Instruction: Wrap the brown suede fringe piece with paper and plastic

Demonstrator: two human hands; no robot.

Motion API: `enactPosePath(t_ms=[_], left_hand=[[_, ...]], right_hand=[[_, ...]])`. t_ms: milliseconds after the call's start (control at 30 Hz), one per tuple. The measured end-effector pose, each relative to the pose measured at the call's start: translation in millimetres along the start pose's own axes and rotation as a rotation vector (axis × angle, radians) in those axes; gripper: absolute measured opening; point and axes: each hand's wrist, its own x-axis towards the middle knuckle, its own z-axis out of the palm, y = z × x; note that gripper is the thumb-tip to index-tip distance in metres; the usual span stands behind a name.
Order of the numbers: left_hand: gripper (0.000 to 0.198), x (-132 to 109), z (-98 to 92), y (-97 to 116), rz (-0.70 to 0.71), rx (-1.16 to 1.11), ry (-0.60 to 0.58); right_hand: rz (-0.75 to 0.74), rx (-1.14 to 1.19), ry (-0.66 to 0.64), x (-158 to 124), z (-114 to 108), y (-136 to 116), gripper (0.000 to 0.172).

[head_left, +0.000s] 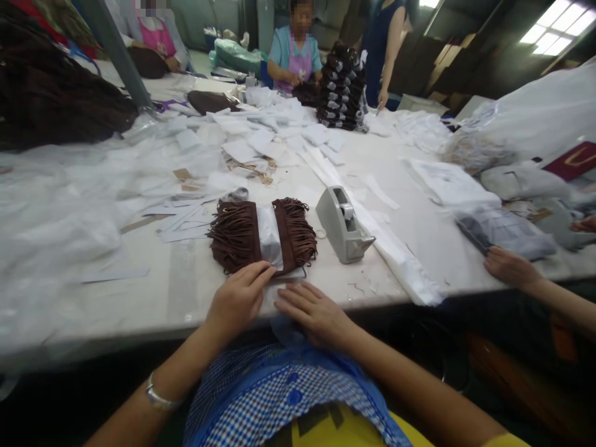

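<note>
Both hands, left hand (239, 298) and right hand (313, 313), touch fringed bag (242, 236).

Daylight from roof windows (559, 25) top right glares — edges bowed and smeared, foreground dim, centre fairly sharp.

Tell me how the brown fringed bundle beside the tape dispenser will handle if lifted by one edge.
The brown fringed bundle would likely sag: it looks like soft suede with loose strands. It is probably light, since it lies flat. The white band around its middle may slide under fingers.
</note>
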Motion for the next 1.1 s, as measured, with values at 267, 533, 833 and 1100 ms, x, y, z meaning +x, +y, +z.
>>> enactPosePath(t_ms=[267,533,833,1100], left_hand=[[0.052,-0.8,-0.9,0.8,0.002,-0.001,-0.013],[0.056,-0.3,-5.7,-0.6,0.005,-0.026,-0.055],[0.057,0.0,-7.8,1.6,-0.003,-0.019,-0.053],[0.054,-1.9,-5.6,1.0,-0.007,-0.011,0.008]], right_hand=[[0.048,-0.021,0.168,6.0,22.0,-5.2,0.047],[-0.036,-0.085,0.111,1.4,26.6,-11.5,0.051],[-0.092,-0.1,0.408,7.1,37.9,-6.6,0.032],[-0.213,0.004,0.479,12.4,-2.5,-6.4,0.023]])
